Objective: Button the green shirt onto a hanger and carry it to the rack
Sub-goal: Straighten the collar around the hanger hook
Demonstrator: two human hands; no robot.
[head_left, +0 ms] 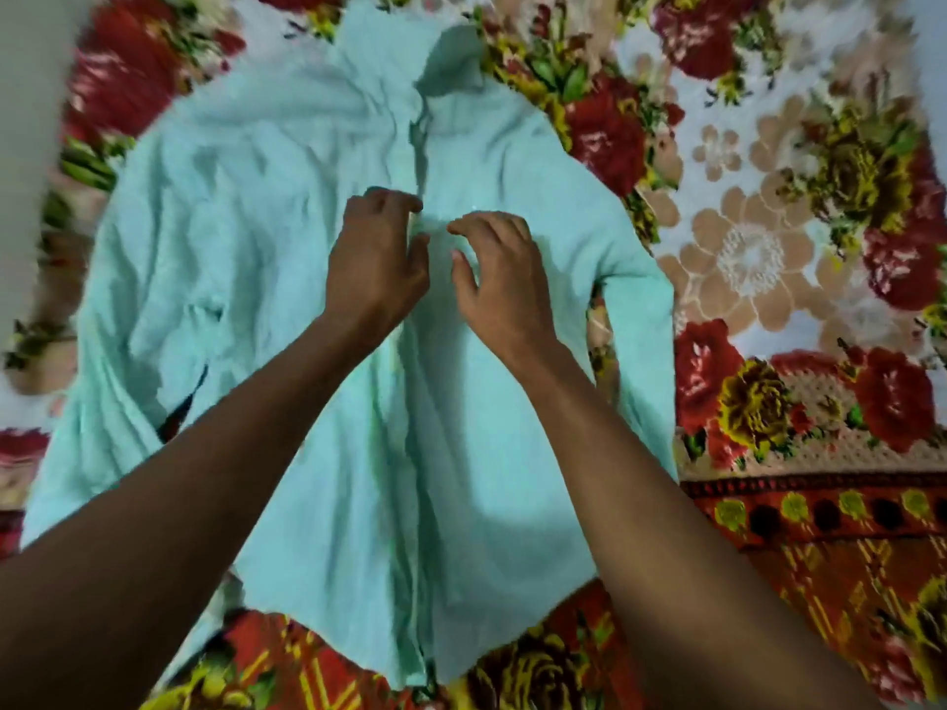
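Note:
A pale green shirt (266, 207) lies spread front-up on a flowered bedspread, collar at the top, hem toward me. Both my hands rest on its front placket at chest height. My left hand (376, 261) has its fingers curled on the left edge of the placket. My right hand (499, 279) sits just right of the placket with fingers bent and slightly apart, fingertips touching the cloth. A dark sliver (179, 415) shows at a fold in the left side of the shirt; I cannot tell what it is. No hanger is clearly visible.
The red, yellow and beige flowered bedspread (768, 238) covers the whole surface around the shirt. A pale wall or floor strip (31, 120) shows at the far left edge.

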